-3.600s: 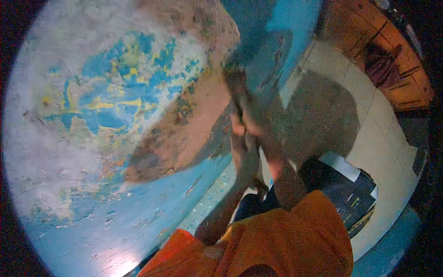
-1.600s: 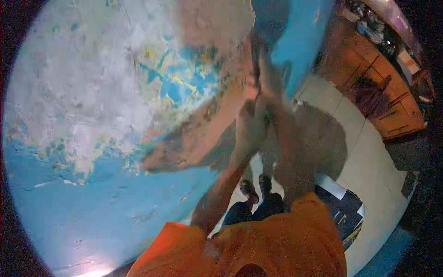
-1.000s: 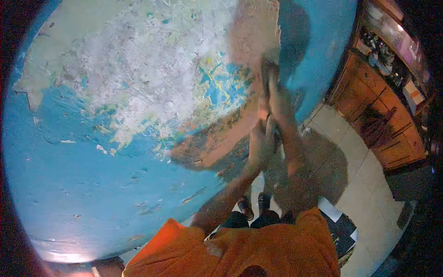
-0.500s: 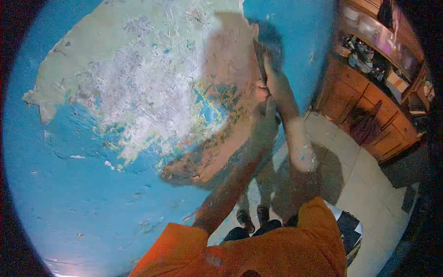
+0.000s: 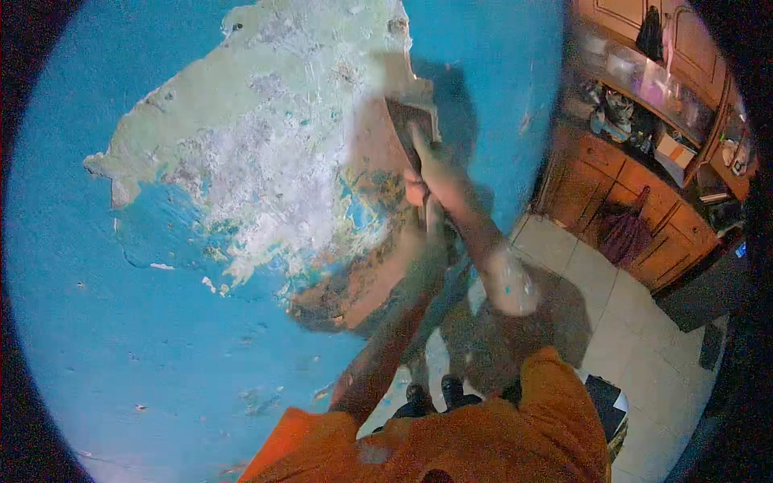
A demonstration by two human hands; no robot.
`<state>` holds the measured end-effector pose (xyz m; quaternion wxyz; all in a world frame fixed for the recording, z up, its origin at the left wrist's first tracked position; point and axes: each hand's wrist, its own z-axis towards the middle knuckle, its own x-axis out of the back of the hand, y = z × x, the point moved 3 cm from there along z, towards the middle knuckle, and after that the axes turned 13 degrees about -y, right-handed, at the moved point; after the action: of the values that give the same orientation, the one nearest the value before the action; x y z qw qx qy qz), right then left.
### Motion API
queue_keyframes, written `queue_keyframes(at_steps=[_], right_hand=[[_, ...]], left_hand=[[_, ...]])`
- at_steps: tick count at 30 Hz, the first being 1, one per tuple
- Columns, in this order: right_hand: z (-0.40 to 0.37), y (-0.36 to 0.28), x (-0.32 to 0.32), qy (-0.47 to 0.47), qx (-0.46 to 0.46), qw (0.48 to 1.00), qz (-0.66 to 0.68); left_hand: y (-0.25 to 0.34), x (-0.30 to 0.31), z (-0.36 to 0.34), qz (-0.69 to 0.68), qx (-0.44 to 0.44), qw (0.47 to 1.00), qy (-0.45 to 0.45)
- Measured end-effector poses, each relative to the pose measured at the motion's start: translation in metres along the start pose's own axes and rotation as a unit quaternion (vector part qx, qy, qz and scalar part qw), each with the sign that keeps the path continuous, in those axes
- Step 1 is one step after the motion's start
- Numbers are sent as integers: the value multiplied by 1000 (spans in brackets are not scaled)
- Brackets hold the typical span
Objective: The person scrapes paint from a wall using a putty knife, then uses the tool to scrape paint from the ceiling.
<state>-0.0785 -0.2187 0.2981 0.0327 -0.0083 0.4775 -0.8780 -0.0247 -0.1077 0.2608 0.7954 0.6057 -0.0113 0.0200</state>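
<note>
A scraper with a broad, dark flat blade (image 5: 407, 121) is against the wall at the right edge of a peeled patch (image 5: 274, 161). My right hand (image 5: 427, 165) is closed around the tool, its thumb stretched along the back of the blade. Just below, my left hand (image 5: 428, 221) grips the lower end of the scraper; its fingers are partly blurred and in shadow. Around the patch is blue paint (image 5: 193, 362), and the exposed surface is whitish and pale green, browner under my shadow. White specks dot my right forearm.
To the right stand wooden cabinets (image 5: 636, 193) with a cluttered counter (image 5: 636, 133) and a dark cloth (image 5: 626, 233) hanging from a door. Below are floor tiles (image 5: 636, 322), my feet, and a black-and-white item (image 5: 608, 402) by my right side.
Both hands and the scraper have shifted left onto the patch's right edge. The blade, seen nearly edge-on before, now shows its flat face. The camera view has shifted as well.
</note>
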Motion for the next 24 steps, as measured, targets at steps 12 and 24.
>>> queue_keyframes(at_steps=[12,24], right_hand=[[10,14,7,98,41,981,-163],[19,7,-17,23,-115,992,47]], left_hand=[[21,-5,3,39,-38,998,15],[17,17,3,-5,11,998,-58]])
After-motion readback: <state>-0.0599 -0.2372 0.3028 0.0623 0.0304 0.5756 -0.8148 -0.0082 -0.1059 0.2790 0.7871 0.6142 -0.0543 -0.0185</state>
